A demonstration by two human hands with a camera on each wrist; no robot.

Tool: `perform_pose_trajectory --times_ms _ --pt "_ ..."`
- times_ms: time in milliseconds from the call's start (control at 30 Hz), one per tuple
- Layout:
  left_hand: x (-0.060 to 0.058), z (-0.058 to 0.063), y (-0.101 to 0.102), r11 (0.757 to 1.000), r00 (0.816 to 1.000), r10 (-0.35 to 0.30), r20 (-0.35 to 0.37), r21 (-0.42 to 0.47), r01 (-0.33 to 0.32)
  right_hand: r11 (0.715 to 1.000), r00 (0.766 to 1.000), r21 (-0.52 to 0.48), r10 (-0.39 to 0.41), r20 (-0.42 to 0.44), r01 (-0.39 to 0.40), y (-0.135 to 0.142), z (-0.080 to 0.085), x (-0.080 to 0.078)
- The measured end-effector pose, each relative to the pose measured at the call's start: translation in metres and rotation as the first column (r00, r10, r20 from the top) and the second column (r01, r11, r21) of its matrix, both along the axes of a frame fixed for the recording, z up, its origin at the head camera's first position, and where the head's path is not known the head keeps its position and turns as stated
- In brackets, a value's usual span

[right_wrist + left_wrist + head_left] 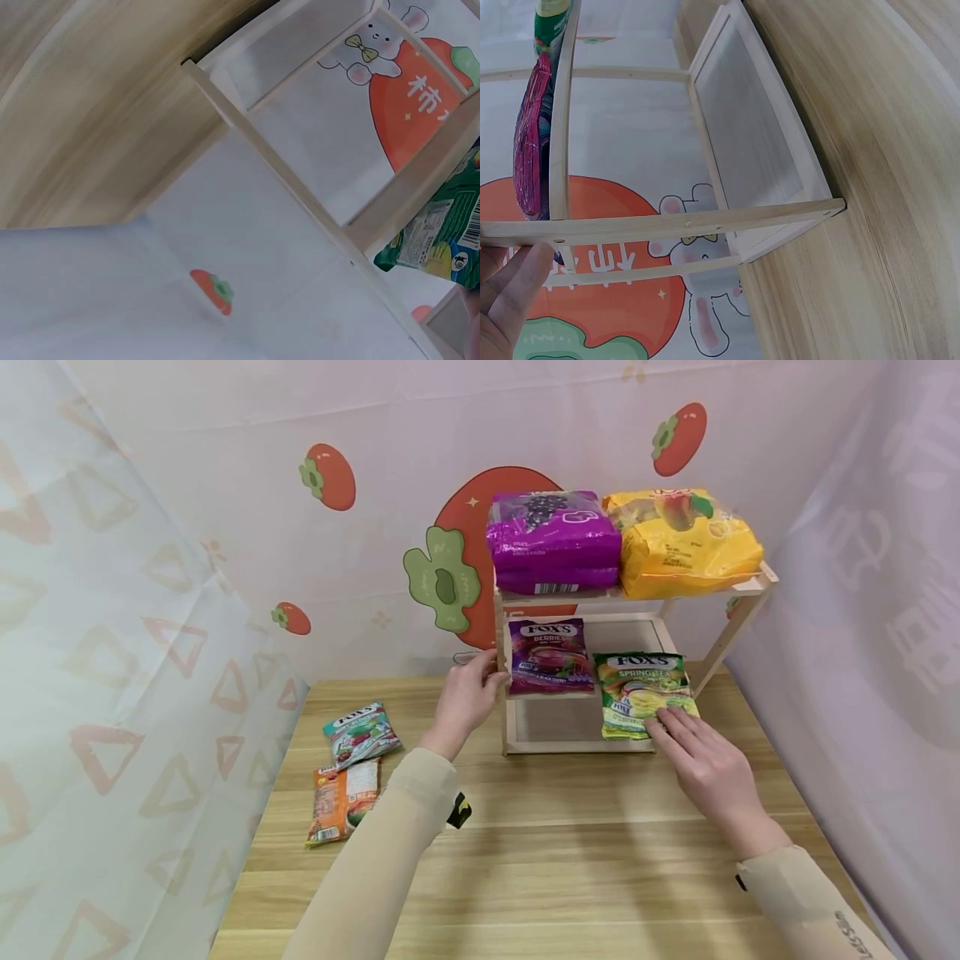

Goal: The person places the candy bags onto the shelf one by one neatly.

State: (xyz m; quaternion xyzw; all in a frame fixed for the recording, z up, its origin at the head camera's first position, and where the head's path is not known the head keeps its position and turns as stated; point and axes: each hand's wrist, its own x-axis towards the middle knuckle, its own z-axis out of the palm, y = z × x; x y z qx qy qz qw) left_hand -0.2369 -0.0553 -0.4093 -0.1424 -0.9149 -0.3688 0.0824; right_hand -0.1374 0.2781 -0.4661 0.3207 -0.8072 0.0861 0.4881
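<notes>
A small wooden two-tier rack [577, 746] stands on the table. My left hand [468, 697] grips its left front post [660, 224], fingers and thumb around the wood. On the middle shelf a purple Fox's Berries candy bag [550, 656] leans upright beside that post. My right hand [705, 764] holds a green and yellow Fox's Spring Tea candy bag [637, 681] by its lower right corner, fingers over the front and thumb hidden in the head view. That bag tilts at the shelf's front edge, its bottom hanging below it; the right wrist view shows its printed back [439, 236].
On the rack's top lie a large purple bag [555, 547] and a large yellow bag [682, 543]. Left on the table, a teal candy bag [362, 735] overlaps an orange one [333, 806]. Printed cloth walls [375, 552] enclose the table [555, 877] at the back and sides.
</notes>
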Motion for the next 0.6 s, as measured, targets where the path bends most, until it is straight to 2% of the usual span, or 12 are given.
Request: perform_pose_trajectory --times_ms 200,600 --pt "0.000 0.000 0.000 1.000 1.000 0.003 0.010 -0.004 -0.003 1.000 0.999 0.016 -0.015 0.043 0.014 0.002 -0.005 -0.003" --pt "0.000 0.000 0.000 1.000 1.000 0.006 0.004 -0.008 -0.006 0.998 0.987 0.027 -0.056 0.152 0.052 0.006 -0.005 -0.011"
